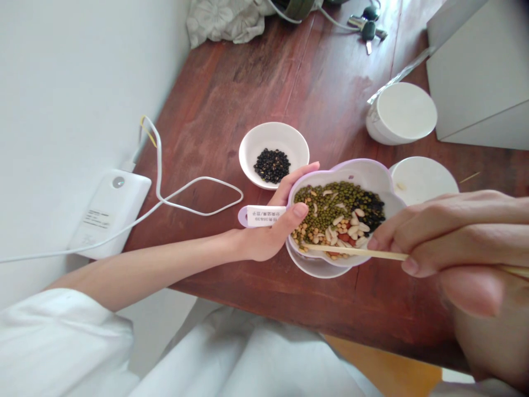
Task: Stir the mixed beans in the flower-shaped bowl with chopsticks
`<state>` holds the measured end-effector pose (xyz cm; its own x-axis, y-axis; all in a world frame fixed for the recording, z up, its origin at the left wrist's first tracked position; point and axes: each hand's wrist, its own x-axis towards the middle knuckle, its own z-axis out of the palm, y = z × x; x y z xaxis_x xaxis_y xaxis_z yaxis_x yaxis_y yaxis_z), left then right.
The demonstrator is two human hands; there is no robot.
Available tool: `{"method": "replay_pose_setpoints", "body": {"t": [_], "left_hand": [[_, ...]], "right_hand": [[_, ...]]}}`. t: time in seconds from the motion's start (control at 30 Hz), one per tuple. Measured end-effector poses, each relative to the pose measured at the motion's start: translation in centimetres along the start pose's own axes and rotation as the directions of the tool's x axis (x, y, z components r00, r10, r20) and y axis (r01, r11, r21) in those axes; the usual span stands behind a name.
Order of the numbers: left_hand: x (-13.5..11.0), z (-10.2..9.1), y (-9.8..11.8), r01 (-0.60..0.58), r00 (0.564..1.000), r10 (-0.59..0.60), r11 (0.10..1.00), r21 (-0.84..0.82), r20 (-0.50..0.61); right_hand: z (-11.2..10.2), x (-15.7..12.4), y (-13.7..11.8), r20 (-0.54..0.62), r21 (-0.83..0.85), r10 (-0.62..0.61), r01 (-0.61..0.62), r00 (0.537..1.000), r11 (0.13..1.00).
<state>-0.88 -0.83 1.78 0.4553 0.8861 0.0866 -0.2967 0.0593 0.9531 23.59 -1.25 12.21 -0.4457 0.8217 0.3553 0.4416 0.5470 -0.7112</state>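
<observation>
My left hand (266, 240) grips a flower-shaped bowl (370, 172) with a purple rim by its left side, thumb over the edge, beside a labelled handle tab (266, 215). Inside lie mixed beans: green mung beans (330, 199), black beans (374, 212), yellow soybeans (303, 231), and pale and reddish peanuts (359, 227). My right hand (467, 237) is closed on a pale wooden chopstick (351, 251) at the bowl's right. Its tip rests among the soybeans at the lower left; whether a second chopstick is held is hidden by the fingers.
Behind stands a white bowl (252, 143) with black beans. White bowls (407, 113), (425, 179) are at the right, and another bowl (318, 269) sits partly under the held one. A power bank (111, 212) with its white cable (198, 212), keys (367, 30) and a white box (479, 77) surround them.
</observation>
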Motion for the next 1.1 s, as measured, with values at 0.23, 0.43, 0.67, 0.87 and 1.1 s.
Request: {"method": "replay_pose_setpoints", "body": {"t": [0.23,0.43,0.67,0.87,1.1], "left_hand": [[0.0,-0.1,0.1,0.039,0.999,-0.040,0.999,-0.022,-0.028],[0.0,-0.2,-0.1,0.008,1.000,-0.008,1.000,0.005,-0.004],[-0.1,-0.1,-0.3,-0.003,1.000,0.003,1.000,-0.005,-0.013],[-0.1,-0.1,0.0,0.024,0.999,-0.024,1.000,0.000,-0.031],[-0.2,-0.2,0.0,0.047,0.998,-0.048,0.999,-0.012,-0.051]], "right_hand": [[0.3,0.0,-0.5,-0.065,0.002,0.047,-0.047,0.997,0.999],[0.1,0.0,0.1,-0.068,0.029,0.019,-0.017,0.998,0.999],[-0.6,0.1,0.4,0.058,-0.016,-0.017,0.018,0.998,1.000],[-1.1,0.8,1.1,0.125,0.028,-0.109,0.106,0.986,0.994],[-2.2,0.4,1.1,0.022,0.084,-0.019,0.017,1.000,0.996]]}}
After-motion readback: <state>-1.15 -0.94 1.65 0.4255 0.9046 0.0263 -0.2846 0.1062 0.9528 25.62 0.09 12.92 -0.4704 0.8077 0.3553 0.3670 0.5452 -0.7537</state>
